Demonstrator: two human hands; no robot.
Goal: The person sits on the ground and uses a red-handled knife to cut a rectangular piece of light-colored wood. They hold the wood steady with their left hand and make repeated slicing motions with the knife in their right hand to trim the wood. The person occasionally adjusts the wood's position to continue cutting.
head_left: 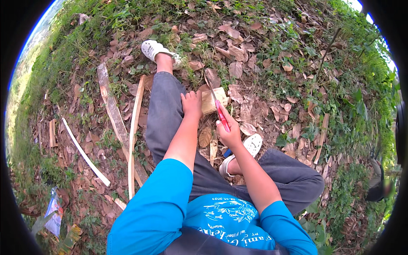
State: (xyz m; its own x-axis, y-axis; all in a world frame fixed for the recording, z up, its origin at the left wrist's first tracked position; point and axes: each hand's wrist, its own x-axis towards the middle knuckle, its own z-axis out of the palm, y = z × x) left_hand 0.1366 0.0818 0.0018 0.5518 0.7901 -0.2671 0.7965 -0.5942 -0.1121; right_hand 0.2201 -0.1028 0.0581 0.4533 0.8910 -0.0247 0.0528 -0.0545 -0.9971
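My right hand is closed round the red handle of a knife. Its long narrow blade points away from me and passes over a pale block of wood on the ground between my legs. My left hand lies at the block's left side, against my trouser leg, fingers stretched out and slightly apart. Whether its fingertips touch the wood is hard to make out. Part of the block's top is hidden behind the blade.
Left of my leg lie a long pale wood strip, a rough plank and a thin curved white strip. A plastic bag is at lower left. Dry leaves and weeds cover the ground. Another person is at far right.
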